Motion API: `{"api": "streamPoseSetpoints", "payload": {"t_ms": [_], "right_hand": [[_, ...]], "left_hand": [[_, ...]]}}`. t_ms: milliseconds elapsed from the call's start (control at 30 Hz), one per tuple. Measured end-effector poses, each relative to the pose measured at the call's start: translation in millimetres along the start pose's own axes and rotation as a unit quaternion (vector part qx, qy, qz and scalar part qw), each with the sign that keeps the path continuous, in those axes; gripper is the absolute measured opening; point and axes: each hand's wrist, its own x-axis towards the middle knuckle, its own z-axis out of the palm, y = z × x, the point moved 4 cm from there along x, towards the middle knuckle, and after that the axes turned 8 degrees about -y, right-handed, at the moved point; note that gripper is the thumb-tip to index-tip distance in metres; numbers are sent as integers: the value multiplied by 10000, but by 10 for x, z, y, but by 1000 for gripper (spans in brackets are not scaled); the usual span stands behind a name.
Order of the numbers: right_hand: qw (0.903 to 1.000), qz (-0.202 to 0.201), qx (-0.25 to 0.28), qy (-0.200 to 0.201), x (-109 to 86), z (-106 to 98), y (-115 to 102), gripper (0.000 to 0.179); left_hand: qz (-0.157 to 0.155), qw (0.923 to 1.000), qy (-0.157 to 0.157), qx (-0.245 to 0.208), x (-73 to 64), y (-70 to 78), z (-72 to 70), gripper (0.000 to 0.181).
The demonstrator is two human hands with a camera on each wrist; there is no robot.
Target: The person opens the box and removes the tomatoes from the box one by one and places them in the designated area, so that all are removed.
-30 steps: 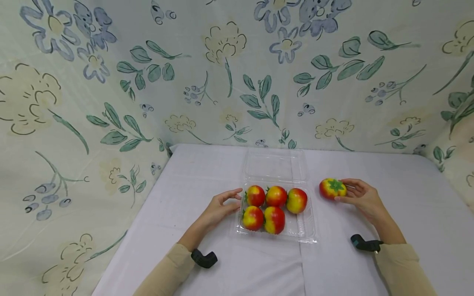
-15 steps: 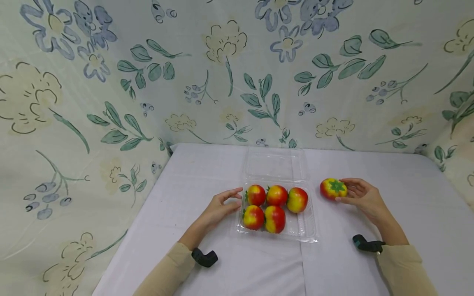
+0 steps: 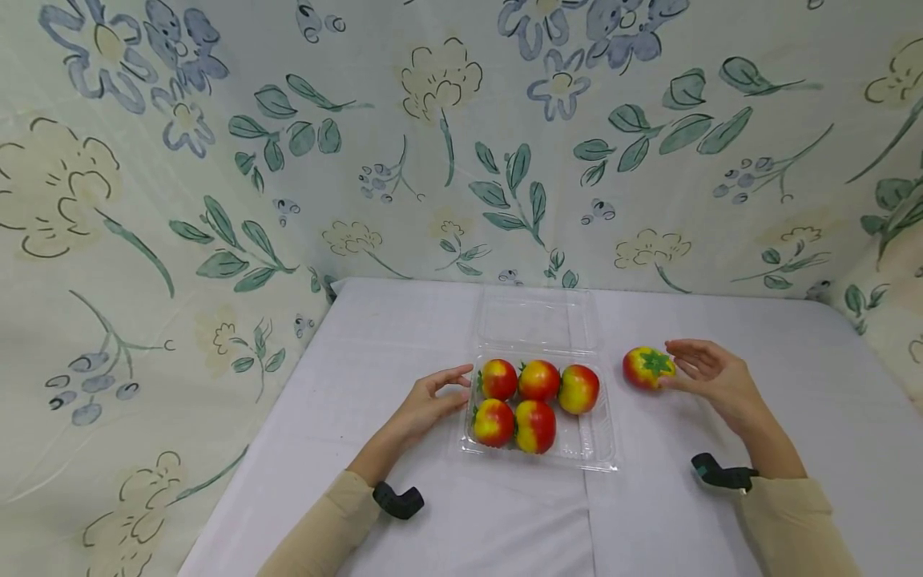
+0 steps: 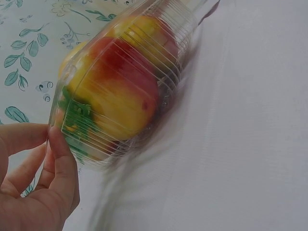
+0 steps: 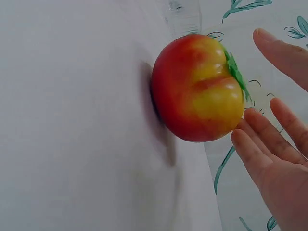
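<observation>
A clear plastic clamshell box (image 3: pixel 577 445) stands with its lid (image 3: pixel 535 320) folded back; several red-and-yellow persimmons (image 3: pixel 535 427) sit inside in two rows. At the box's left side, my left hand (image 3: pixel 430 403) pinches the rim between thumb and finger, as the left wrist view shows up close. To the right of the box, one more persimmon (image 5: pixel 199 89) rests on the cloth, its green calyx (image 3: pixel 658 363) facing up. My right hand (image 3: pixel 714 383) is just right of this fruit, its fingers (image 5: pixel 262 130) spread and holding nothing.
A white cloth (image 3: pixel 649 497) covers the table, and a floral fabric (image 3: pixel 447 160) hangs behind and at the sides. In the box's front right part, a bare stretch of its bottom (image 3: pixel 573 437) shows. Black devices are strapped to both wrists.
My right hand has let go of the single persimmon and drawn slightly to the right, its fingers parting. The fruit stays on the cloth. My left hand keeps its place at the box.
</observation>
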Motion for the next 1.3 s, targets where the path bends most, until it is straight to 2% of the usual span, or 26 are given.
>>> {"api": "streamPoseSetpoints", "payload": {"t_ms": [200,467,667,933,1167,1300], "right_hand": [[9999,-107,112,24,4,10,-130,63],[9996,-75,-272,100,-18,73,-295,62],[9983,-136,-567,50,-37,162,-416,60],[9963,-528,-659,-186,-70,330,-547,54],[9966,-403,-538,-475,-74,513,-616,55],[9958,-476,-431,-646,-82,589,-661,54]], "left_hand": [[-6,10000,13,-44,1,-1,-1,48],[56,10000,21,-15,-10,2,7,48],[-13,10000,36,60,-18,-3,2,47],[-28,10000,62,16,-14,0,2,46],[-26,9999,85,101,-24,12,6,45],[-30,9999,71,78,-20,1,4,45]]}}
